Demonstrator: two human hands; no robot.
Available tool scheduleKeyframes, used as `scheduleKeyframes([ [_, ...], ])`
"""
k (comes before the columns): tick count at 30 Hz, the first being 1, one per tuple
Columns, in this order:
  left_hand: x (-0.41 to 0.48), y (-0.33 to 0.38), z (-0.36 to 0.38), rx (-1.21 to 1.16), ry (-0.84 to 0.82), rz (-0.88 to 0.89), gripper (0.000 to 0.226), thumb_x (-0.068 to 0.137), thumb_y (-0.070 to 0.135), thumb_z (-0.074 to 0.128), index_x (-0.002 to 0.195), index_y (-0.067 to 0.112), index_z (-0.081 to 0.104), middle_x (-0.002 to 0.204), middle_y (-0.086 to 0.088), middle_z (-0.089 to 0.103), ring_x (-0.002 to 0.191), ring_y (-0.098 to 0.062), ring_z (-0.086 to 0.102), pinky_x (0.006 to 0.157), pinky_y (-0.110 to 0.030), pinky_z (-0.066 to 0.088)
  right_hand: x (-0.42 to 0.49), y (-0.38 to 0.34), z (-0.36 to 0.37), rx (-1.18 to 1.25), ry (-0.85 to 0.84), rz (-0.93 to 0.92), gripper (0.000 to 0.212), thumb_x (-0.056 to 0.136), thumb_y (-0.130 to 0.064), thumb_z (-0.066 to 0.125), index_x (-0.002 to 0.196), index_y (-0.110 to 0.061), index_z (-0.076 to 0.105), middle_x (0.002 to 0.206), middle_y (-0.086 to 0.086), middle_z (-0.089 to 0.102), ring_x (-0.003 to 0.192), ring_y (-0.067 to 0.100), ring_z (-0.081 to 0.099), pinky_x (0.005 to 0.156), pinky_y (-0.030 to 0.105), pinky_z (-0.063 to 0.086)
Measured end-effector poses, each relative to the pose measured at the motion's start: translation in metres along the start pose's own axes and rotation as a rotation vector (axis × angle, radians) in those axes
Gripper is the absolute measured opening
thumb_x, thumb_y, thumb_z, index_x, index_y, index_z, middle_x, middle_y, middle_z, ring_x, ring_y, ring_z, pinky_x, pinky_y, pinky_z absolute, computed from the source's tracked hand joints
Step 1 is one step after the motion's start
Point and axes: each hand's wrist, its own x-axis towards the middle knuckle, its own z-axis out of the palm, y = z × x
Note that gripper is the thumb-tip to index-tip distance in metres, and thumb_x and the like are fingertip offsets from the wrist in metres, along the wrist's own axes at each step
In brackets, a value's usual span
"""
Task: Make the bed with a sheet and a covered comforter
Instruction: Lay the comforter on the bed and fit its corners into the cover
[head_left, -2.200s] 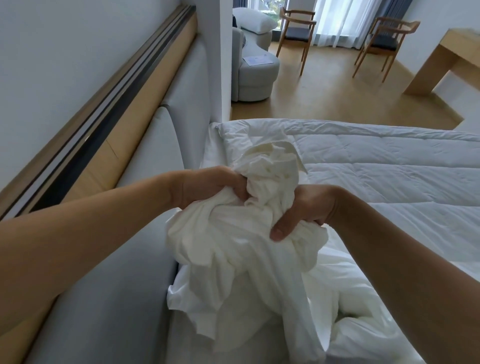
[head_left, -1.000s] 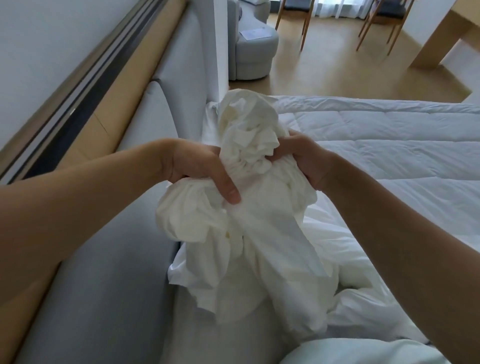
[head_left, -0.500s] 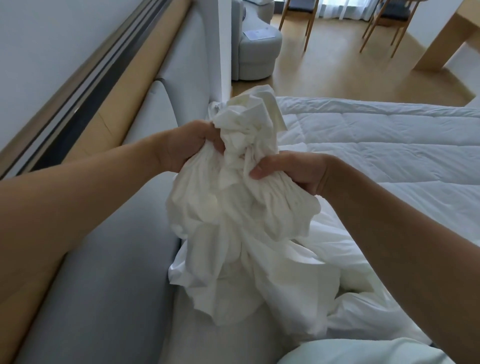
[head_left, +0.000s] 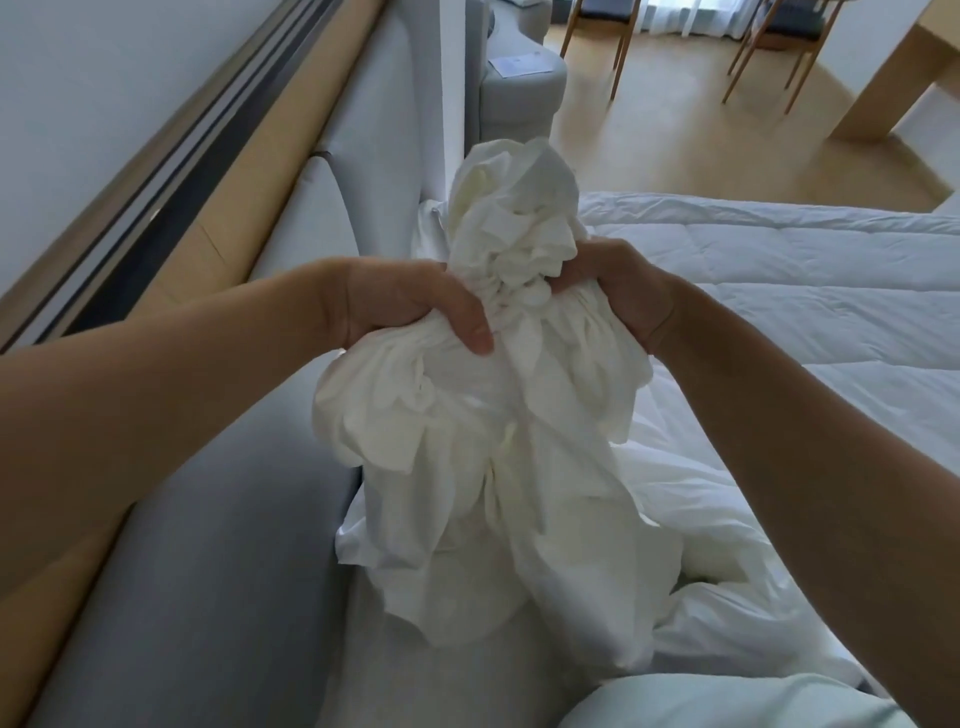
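Fingers (head_left: 467, 318) of the left hand (head_left: 397, 306) and right hand (head_left: 626, 296) clench a gathered neck of the white cover (head_left: 493, 457), held up with its loose folds hanging just beside the grey headboard (head_left: 234, 519). The step seems to be bunching the cover to reach a corner; next it needs fitting over the bare quilted comforter (head_left: 789, 322) spread to the right. With the headboard close on the left, free room lies rightward.
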Motion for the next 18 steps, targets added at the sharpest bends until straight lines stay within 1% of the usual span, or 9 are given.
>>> scheduleKeyframes([
  [2,-0.006,0.002,0.003,0.074,-0.001,-0.046,0.036,0.057,-0.004,0.067,0.081,0.018,0.082,0.091,-0.010,0.077,0.078,-0.026,0.075,0.063,-0.035,0.062,0.001,-0.003,0.004,-0.008,0.000,0.009,0.055,0.050,-0.015,0.077,0.104,-0.007,0.073,0.104,0.017,0.067,0.095,0.033,0.066,0.090,0.045,0.053],
  [5,-0.011,0.004,0.003,0.128,0.014,-0.061,0.037,0.046,0.004,0.073,0.081,0.013,0.081,0.091,-0.013,0.077,0.077,-0.028,0.075,0.062,-0.035,0.061,0.002,-0.013,0.010,-0.021,0.052,0.012,0.035,0.065,-0.008,0.058,0.091,-0.013,0.080,0.095,0.011,0.072,0.089,0.026,0.070,0.083,0.038,0.057],
  [6,-0.010,0.003,0.000,0.128,0.029,-0.040,0.039,0.046,0.005,0.073,0.083,0.013,0.081,0.092,-0.013,0.077,0.079,-0.028,0.075,0.063,-0.036,0.061,0.001,-0.017,0.011,-0.030,0.064,0.023,0.036,0.069,-0.008,0.053,0.094,-0.013,0.079,0.098,0.012,0.072,0.092,0.028,0.069,0.086,0.041,0.057],
  [7,-0.009,0.002,-0.003,0.112,0.048,-0.007,0.041,0.047,0.005,0.072,0.086,0.013,0.081,0.096,-0.014,0.076,0.083,-0.030,0.075,0.065,-0.037,0.061,0.000,-0.019,0.010,-0.045,0.062,0.042,0.039,0.072,-0.009,0.054,0.104,-0.010,0.076,0.107,0.018,0.069,0.100,0.035,0.066,0.095,0.047,0.053],
  [8,-0.007,0.001,-0.007,0.083,0.070,0.031,0.044,0.049,0.005,0.071,0.091,0.014,0.080,0.100,-0.015,0.075,0.088,-0.031,0.074,0.069,-0.039,0.062,-0.001,-0.020,0.008,-0.069,0.044,0.076,0.043,0.074,-0.011,0.056,0.114,-0.007,0.071,0.116,0.024,0.064,0.109,0.042,0.061,0.104,0.055,0.046],
  [9,-0.004,0.001,-0.011,0.048,0.089,0.072,0.045,0.052,0.006,0.069,0.095,0.016,0.080,0.105,-0.014,0.074,0.092,-0.033,0.073,0.073,-0.042,0.062,-0.003,-0.021,0.006,-0.086,0.031,0.115,0.044,0.077,-0.014,0.058,0.120,-0.006,0.068,0.122,0.026,0.061,0.113,0.045,0.058,0.108,0.057,0.042],
  [12,0.004,-0.004,-0.019,-0.033,0.167,0.157,0.045,0.063,0.002,0.055,0.098,0.016,0.079,0.106,-0.013,0.072,0.097,-0.035,0.069,0.084,-0.044,0.059,-0.008,-0.013,0.007,-0.125,-0.020,0.214,0.036,0.083,-0.016,0.060,0.118,-0.015,0.066,0.116,0.017,0.064,0.103,0.036,0.061,0.095,0.049,0.049],
  [15,0.007,-0.006,-0.021,-0.110,0.260,0.244,0.046,0.063,0.003,0.049,0.101,0.010,0.074,0.106,-0.017,0.066,0.101,-0.040,0.061,0.094,-0.047,0.051,-0.008,-0.004,0.013,-0.108,-0.055,0.290,0.052,0.071,-0.019,0.072,0.122,-0.012,0.061,0.113,0.016,0.065,0.100,0.034,0.064,0.089,0.047,0.054],
  [18,0.005,-0.005,-0.020,-0.145,0.318,0.322,0.045,0.053,0.009,0.055,0.095,0.009,0.072,0.097,-0.015,0.066,0.088,-0.035,0.065,0.084,-0.042,0.055,-0.005,0.000,0.016,-0.059,-0.027,0.299,0.057,0.060,-0.020,0.072,0.116,-0.011,0.063,0.103,0.014,0.070,0.091,0.030,0.069,0.081,0.044,0.059],
])
